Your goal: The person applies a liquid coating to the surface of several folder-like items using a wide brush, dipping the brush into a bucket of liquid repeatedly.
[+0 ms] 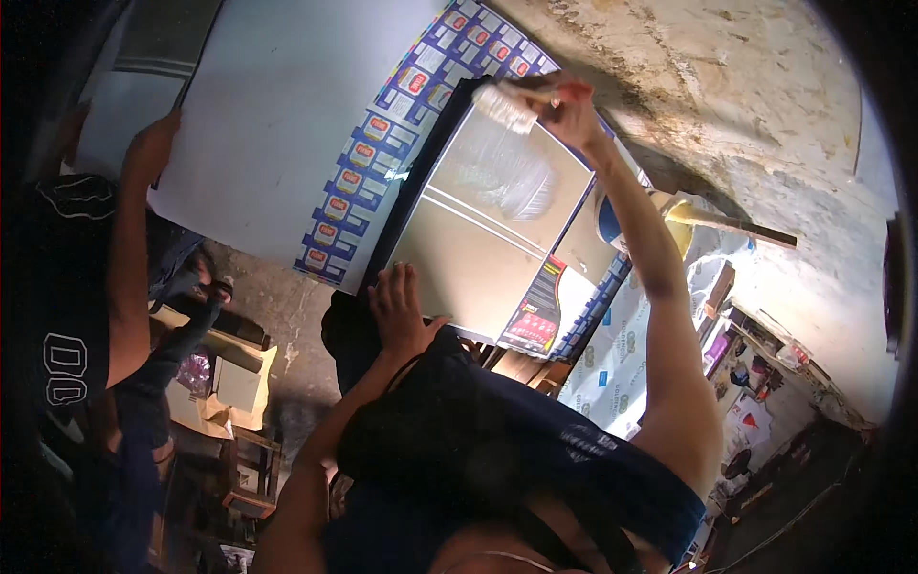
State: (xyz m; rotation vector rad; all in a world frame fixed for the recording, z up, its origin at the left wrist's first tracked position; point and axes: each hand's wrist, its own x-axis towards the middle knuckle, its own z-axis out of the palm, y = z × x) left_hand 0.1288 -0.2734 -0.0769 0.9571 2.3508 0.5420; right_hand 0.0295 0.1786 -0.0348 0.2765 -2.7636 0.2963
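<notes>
My right hand (574,122) is closed around the handle of a wide brush (505,108) with pale bristles, over the top end of a board assembly. On the upper of two grey-brown cardboard panels (478,260), wet whitish streaks (512,177) spread below the bristles. Narrow white strips separate the panels, and a black border (406,206) runs along their left side. My left hand (402,314) lies at the lower left corner of the lower panel, fingers stretched out and thumb apart, holding nothing.
Blue printed sheets (352,180) edge the white work surface (277,115). At right, a tub (612,222) stands near a wooden stick (741,228) by the stained wall. On the left, a co-worker's hand (153,145) touches a board (129,120). An open carton (234,383) sits below.
</notes>
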